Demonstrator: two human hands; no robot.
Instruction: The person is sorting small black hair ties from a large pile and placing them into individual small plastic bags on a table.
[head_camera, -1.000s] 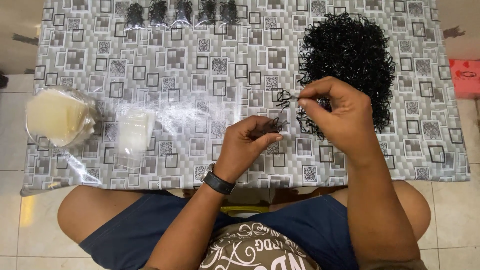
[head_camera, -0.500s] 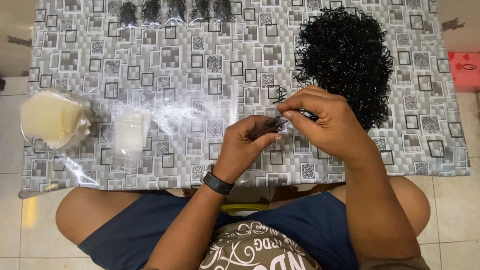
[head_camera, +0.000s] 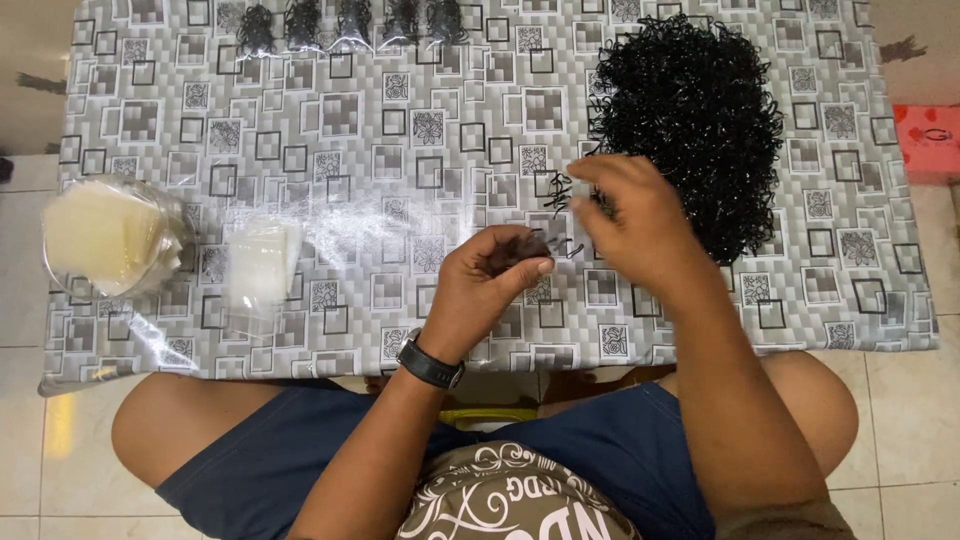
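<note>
Left hand (head_camera: 490, 285) closed on a small bundle of black loops (head_camera: 515, 250); right hand (head_camera: 630, 225) pinches more beside the big pile (head_camera: 690, 120); five filled bags (head_camera: 345, 20) line the tabletop's far edge

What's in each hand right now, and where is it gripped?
Left hand pinches a small bunch of black curly pieces between thumb and fingers. Right hand: cannot tell.

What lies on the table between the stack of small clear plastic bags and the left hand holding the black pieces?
In the head view, only bare grey square-patterned tablecloth lies between the stack of small clear plastic bags and the left hand, which pinches a small bunch of black pieces.
</note>
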